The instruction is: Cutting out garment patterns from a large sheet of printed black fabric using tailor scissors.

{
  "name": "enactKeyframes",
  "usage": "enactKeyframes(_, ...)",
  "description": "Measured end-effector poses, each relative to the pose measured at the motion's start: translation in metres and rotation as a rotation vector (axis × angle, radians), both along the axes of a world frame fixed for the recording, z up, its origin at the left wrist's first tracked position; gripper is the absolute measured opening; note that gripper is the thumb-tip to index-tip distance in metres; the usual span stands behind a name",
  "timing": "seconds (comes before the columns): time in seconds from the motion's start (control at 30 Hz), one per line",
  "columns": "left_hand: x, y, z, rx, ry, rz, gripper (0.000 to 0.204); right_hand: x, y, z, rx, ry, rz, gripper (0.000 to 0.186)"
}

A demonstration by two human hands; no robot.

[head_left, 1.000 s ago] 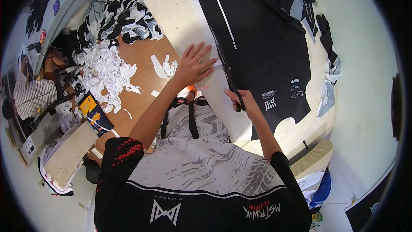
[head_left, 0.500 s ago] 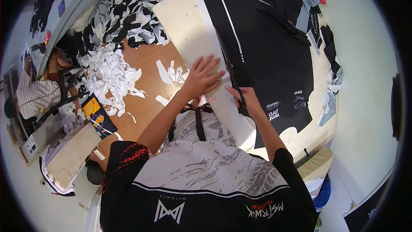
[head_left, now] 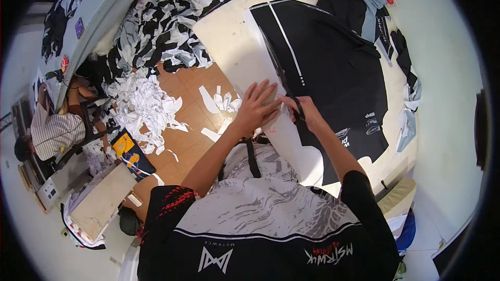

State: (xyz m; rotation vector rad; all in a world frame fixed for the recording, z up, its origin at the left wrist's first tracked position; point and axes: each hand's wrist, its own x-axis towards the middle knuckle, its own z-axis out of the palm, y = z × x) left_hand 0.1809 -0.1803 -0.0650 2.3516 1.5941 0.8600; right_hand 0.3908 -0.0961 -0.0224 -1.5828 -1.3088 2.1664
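My right hand [head_left: 307,113] is closed round the black handles of a long pair of scissors [head_left: 282,77]. Their blades point away from me, along the left edge of a large black fabric panel [head_left: 338,57] with a white stripe and small prints. My left hand [head_left: 258,107] lies flat with fingers spread on the white margin strip [head_left: 289,136] beside that edge, its fingertips close to my right hand. How far the blades are parted cannot be made out.
The panel lies on a pale table [head_left: 224,36]. Dark and grey fabric pieces [head_left: 372,10] lie at its far right. White scraps [head_left: 143,106] and mixed black-and-grey scraps [head_left: 166,26] cover the floor at left. Another person in a striped shirt [head_left: 60,130] sits at far left.
My right hand has moved farther away from me along the panel's edge with the scissors. My left hand keeps its place on the white strip. The whole view has shifted slightly.
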Motion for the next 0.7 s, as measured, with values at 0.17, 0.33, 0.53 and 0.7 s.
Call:
enactKeyframes(0.17,0.003,0.000,-0.001,0.000,0.014,-0.007,0.036,-0.017,0.020,0.003,-0.034,0.117,-0.072,0.049)
enactKeyframes(0.33,0.010,-0.001,0.001,-0.005,0.009,0.015,0.037,-0.020,0.027,-0.003,-0.006,0.078,-0.092,0.049)
enactKeyframes(0.53,0.011,0.000,0.009,0.018,0.003,0.017,0.034,-0.043,0.052,0.013,-0.018,0.009,-0.041,0.053)
enactKeyframes(0.7,0.010,0.000,0.010,0.034,0.042,0.025,0.037,-0.051,0.062,0.011,-0.074,0.034,-0.071,0.054)
